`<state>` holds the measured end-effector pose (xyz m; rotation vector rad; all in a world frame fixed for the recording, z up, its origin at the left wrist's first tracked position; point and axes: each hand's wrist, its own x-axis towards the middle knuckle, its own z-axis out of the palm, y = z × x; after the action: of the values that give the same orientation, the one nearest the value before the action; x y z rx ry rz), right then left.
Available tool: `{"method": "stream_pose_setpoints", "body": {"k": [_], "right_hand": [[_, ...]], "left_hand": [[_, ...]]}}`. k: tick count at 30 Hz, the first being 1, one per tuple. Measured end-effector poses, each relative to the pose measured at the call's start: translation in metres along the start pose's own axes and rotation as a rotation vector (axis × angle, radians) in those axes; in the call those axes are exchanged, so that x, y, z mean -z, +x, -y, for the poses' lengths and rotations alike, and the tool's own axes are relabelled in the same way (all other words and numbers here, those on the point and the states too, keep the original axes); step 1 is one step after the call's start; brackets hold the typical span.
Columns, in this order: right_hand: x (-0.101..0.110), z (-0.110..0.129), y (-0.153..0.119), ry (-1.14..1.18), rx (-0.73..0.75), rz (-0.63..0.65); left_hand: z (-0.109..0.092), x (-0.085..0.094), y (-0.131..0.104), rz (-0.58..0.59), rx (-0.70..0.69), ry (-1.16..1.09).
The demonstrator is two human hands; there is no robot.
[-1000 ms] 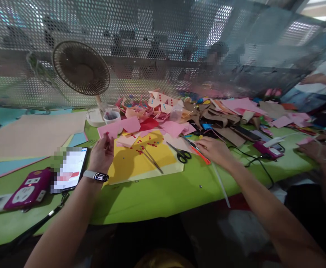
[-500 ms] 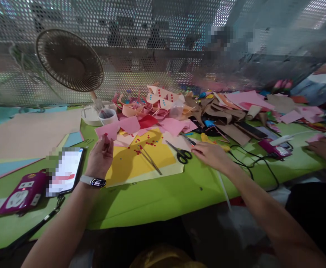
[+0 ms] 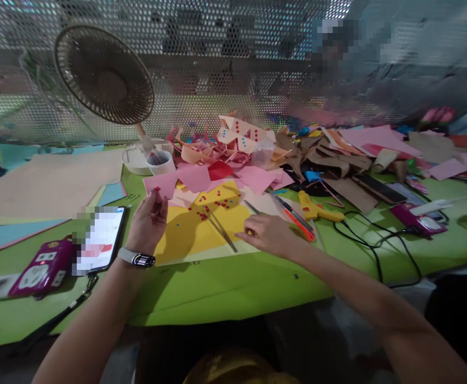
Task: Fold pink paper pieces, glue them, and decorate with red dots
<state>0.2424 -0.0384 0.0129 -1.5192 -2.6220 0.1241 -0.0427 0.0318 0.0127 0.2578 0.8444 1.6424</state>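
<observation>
My left hand (image 3: 149,224), wearing a wristband, pinches a piece of pink paper (image 3: 159,184) with a small red spot near my fingertips. My right hand (image 3: 269,234) hovers over the yellow sheet's right edge, its fingers loosely curled and apart, with nothing visible in them. It hides most of the scissors (image 3: 251,207); one blade shows. Just left of its fingertips lie metal tweezers (image 3: 223,232) on the yellow paper (image 3: 185,237). Small red dots (image 3: 202,215) and a few blue ones are scattered there. An orange-red craft knife (image 3: 297,221) rests to its right.
A yellow glue gun (image 3: 317,209) and black cables lie at right. A phone (image 3: 101,240) and purple device (image 3: 43,266) are at left. Behind stand a fan (image 3: 105,74), a white cup (image 3: 160,162) and heaped paper pieces (image 3: 213,152). Another person's hand shows at far right.
My right hand has moved left from the craft knife, which now lies uncovered, to over the scissors beside the tweezers. My left hand keeps hold of the pink paper. The view has shifted slightly.
</observation>
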Motion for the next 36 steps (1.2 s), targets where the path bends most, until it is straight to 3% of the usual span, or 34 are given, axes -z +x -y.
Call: {"method": "stream_pose_setpoints", "body": {"k": [4, 10, 20, 27, 31, 36], "right_hand": [[-0.01, 0.032, 0.021, -0.039, -0.039, 0.176], [-0.012, 0.033, 0.023, -0.087, -0.137, 0.207], [0.009, 0.004, 0.004, 0.135, -0.28, -0.129], [0.039, -0.01, 0.006, 0.412, -0.135, -0.482], [0.054, -0.009, 0.013, 0.42, -0.127, -0.466], [0.058, -0.001, 0.024, 0.316, 0.02, -0.354]], "left_hand": [[0.001, 0.004, 0.004, 0.003, -0.012, 0.006], [0.0, 0.004, 0.006, 0.007, 0.006, -0.032], [-0.002, 0.002, 0.002, 0.038, 0.004, -0.046], [-0.002, 0.003, 0.005, 0.037, -0.022, -0.068], [-0.002, 0.003, 0.005, 0.03, -0.021, -0.057], [0.001, 0.005, 0.008, 0.024, -0.014, -0.067]]}}
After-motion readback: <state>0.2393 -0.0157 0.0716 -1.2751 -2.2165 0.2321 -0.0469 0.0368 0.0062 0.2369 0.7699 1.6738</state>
